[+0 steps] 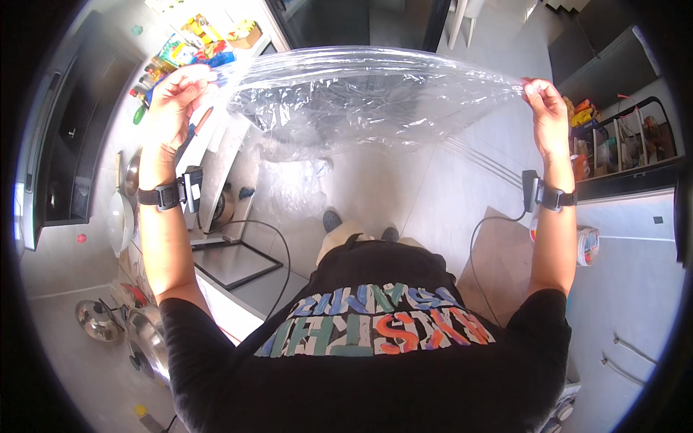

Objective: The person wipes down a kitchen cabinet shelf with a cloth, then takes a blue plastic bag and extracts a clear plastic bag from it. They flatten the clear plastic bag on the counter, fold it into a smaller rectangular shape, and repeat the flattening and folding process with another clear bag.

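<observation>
A wide sheet of clear plastic film [346, 92] hangs stretched in front of me at arm's length. Its left upper corner is pinched in my left hand [181, 100], close to the counter with bottles and packets. The opposite upper corner is gripped between the thumb and fingers of my right hand [544, 105]. Folds gather along the top edge, while the lower part sags loosely. Below it, more crumpled clear plastic [292, 187] reaches down toward the floor; I cannot tell whether it is the same piece. Both wrists wear a strapped device with a cable.
Packets and bottles [200, 40] crowd the left counter. An open cabinet door [238, 262] juts out at lower left. A white pan [120, 222] and metal pots [146, 335] are farther left. At right are a flat cardboard piece [495, 260] and a shelf rack [631, 135].
</observation>
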Motion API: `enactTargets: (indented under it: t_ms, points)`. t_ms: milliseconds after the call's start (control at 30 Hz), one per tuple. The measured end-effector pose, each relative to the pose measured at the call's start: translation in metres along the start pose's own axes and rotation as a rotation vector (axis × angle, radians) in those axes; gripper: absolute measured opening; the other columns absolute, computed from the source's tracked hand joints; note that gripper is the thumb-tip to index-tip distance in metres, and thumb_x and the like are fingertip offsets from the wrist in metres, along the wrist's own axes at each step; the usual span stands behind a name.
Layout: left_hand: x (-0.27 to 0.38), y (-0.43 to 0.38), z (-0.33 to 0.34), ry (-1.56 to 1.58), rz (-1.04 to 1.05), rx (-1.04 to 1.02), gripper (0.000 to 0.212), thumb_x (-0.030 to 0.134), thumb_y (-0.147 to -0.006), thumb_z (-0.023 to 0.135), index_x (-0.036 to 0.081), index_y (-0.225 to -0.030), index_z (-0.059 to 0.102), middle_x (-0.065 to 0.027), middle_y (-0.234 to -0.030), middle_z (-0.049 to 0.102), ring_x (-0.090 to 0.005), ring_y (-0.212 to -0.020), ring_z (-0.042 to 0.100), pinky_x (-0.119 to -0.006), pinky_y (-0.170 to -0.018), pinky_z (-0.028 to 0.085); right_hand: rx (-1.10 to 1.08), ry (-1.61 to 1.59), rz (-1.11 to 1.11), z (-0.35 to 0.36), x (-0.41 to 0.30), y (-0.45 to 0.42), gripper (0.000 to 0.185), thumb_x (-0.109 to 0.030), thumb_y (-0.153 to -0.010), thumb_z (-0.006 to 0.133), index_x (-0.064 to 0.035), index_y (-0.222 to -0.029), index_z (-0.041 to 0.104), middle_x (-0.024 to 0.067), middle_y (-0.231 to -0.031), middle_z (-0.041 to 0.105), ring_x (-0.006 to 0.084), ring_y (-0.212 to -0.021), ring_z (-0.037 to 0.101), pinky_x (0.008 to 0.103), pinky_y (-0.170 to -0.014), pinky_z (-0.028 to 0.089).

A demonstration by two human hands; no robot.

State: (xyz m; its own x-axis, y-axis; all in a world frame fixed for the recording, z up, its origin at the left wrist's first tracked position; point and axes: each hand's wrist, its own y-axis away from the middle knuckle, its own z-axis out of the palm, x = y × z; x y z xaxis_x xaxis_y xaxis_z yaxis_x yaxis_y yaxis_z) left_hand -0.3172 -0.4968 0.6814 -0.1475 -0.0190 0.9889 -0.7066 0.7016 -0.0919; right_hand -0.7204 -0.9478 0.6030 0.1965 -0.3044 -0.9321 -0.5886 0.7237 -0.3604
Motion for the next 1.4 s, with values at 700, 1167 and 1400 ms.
enactTargets:
  t_ms: [700,1167,1400]
  points:
    - [0.085,0.006,0.004,-0.043,0.079,-0.011,0.016,0.015,-0.099,0.057,0.001,-0.103,0.065,-0.0066,-0.088,0.070,-0.0137,-0.074,0.069,-0.024,-0.066,0.056,-0.111,-0.524,-0.111,-0.039,-0.030,-0.064,0.008,-0.013,-0.097,0.061,-0.0052,-0.099,0.062,0.0017,-0.083,0.062,0.0123,-0.076,0.062,0.0373,-0.079,0.058]
    - [0.080,0.010,0.000,0.214,0.258,0.009,0.014,0.011,-0.096,0.061,0.006,-0.109,0.061,-0.0067,-0.086,0.069,-0.0087,-0.068,0.064,-0.021,-0.064,0.054,-0.090,-0.453,-0.087,-0.036,-0.028,-0.074,0.010,-0.011,-0.095,0.064,-0.0034,-0.102,0.064,0.0016,-0.085,0.065,0.0094,-0.075,0.061,0.0307,-0.072,0.056]
    - [0.076,0.011,0.006,0.061,0.278,0.108,0.018,0.009,-0.092,0.065,0.002,-0.108,0.068,-0.0085,-0.093,0.072,-0.0060,-0.065,0.060,-0.020,-0.060,0.050,0.008,-0.400,-0.060,-0.026,-0.049,-0.064,0.018,-0.009,-0.095,0.063,-0.0006,-0.111,0.066,0.0054,-0.093,0.068,0.0106,-0.082,0.062,0.0282,-0.071,0.054]
